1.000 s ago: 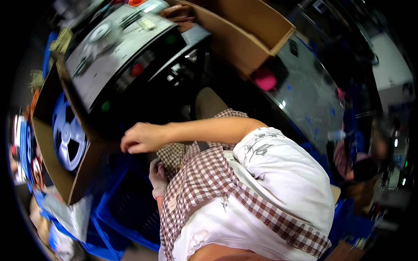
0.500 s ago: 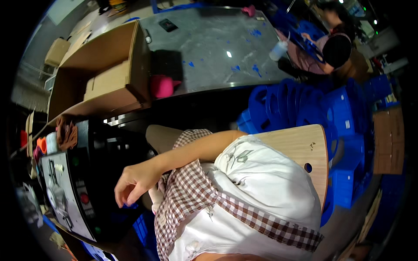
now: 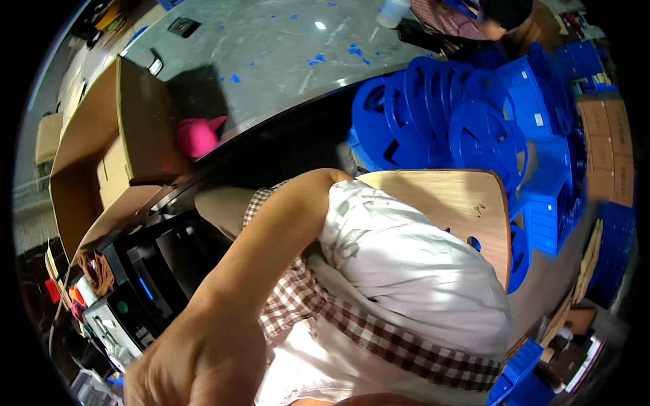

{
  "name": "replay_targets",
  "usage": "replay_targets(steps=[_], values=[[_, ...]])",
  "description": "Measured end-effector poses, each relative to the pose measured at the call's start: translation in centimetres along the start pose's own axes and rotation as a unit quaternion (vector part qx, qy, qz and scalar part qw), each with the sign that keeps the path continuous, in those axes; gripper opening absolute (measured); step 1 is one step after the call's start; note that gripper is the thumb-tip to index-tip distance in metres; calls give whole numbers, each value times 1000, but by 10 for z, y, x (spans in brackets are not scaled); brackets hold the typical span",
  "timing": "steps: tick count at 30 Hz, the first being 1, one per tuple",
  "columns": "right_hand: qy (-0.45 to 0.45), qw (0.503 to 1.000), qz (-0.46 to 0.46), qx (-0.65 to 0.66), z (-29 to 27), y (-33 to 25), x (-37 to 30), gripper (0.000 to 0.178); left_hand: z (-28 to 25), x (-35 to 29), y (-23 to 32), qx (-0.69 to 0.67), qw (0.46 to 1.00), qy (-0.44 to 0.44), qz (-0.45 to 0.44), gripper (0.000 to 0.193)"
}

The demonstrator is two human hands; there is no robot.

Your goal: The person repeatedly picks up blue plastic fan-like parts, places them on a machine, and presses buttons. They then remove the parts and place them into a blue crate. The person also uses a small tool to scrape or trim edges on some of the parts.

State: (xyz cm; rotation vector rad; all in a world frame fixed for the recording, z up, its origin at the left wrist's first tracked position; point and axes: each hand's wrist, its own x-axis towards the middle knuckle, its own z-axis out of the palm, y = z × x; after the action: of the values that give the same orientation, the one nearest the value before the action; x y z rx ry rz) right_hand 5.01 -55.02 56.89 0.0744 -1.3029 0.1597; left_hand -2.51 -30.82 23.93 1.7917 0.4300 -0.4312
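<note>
My right hand [image 3: 196, 362] is large and close at the lower left, with the forearm coming down to it from the white sleeve. The back of the hand and the thumb side face me. The lower edge cuts off its fingers, so whether they hold anything is hidden. Nearest to it is a dark machine with a pale control panel [image 3: 105, 329] and a green button. My left hand is out of view. A brown-checked apron [image 3: 386, 338] lies over my white shirt.
Blue slotted discs [image 3: 484, 139] stand beside stacked blue crates [image 3: 545, 223], behind the wooden chair back [image 3: 440, 196]. An open cardboard box [image 3: 145, 111] and a pink container [image 3: 198, 137] are by the grey table [image 3: 271, 74]. A co-worker [image 3: 504, 15] is at the upper right.
My right hand has moved from beside the machine down and closer to the view, its fingers now cut off. The view has tilted, shifting the table and box up and left.
</note>
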Motion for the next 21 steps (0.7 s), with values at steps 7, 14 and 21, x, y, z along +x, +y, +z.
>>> replay_targets(steps=[7,14,21], values=[[-24,944,323,66,-31,44,-37,53,33,34,13,76,992,-97,36,26],[-24,907,351,-230,-23,2,-41,31,58,62,16,142,969,-186,78,24],[75,859,337,-377,-33,-4,-35,21,75,85,12,210,929,-273,133,22]])
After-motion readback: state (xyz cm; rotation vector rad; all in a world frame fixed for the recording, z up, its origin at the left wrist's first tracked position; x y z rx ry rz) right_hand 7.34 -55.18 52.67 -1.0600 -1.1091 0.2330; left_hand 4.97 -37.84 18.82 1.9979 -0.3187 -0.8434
